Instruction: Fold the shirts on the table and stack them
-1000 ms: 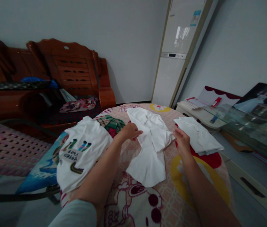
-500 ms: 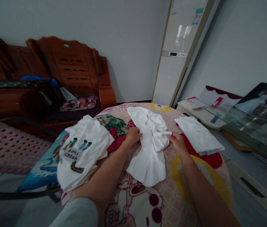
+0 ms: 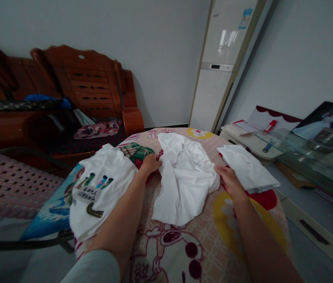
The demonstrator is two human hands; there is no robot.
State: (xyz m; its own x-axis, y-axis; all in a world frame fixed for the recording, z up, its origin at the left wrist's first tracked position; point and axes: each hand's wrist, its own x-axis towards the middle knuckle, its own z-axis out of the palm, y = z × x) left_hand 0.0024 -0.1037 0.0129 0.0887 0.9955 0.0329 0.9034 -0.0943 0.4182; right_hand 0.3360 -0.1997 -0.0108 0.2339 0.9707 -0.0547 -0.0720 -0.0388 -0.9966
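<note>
A rumpled white garment (image 3: 184, 181) lies on the round table with a patterned cloth (image 3: 204, 243). My left hand (image 3: 151, 163) is closed on its left edge, and my right hand (image 3: 227, 177) pinches its right edge. Left of it is a white shirt with a printed design (image 3: 101, 188), partly behind my left forearm. A green plaid cloth (image 3: 137, 151) lies just beyond my left hand. On the table's right side rests a folded white garment (image 3: 247, 167).
A wooden sofa (image 3: 86, 86) stands behind at the left, with a pink woven chair (image 3: 15, 188) nearer. A tall white cabinet unit (image 3: 210, 94) is at the back. A glass shelf (image 3: 316, 153) stands close on the right.
Both hands have moved apart, my left hand to the left and my right hand slightly right. The white garment between them has spread wider, and its lower edge has shifted left.
</note>
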